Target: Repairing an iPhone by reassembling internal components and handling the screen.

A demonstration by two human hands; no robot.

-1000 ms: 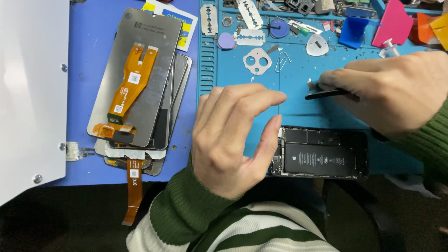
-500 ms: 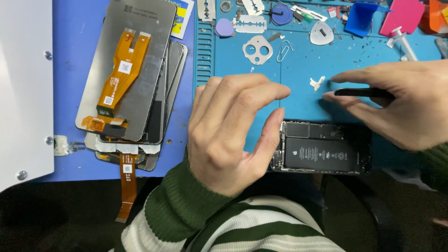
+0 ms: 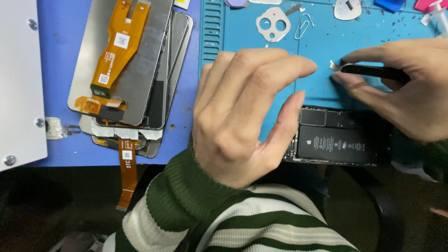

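Pinching a slim black pair of tweezers between thumb and fingers, the right hand hovers over the teal silicone repair mat, and the tool's tip carries a tiny white scrap just above the mat. The left hand rests with its fingers loosely curled and spread, clamped on nothing; its thumb touches the left edge of the opened black smartphone, which lies flat at the mat's near edge with its black battery exposed. The 2 hands are apart, the phone between and below them. On the blue tabletop to the left lies a stack of grey phone display panels with orange flex cables. Farther up the mat sit a grey metal camera-lens frame and a silver paper clip. A white metal plate covers the far left.
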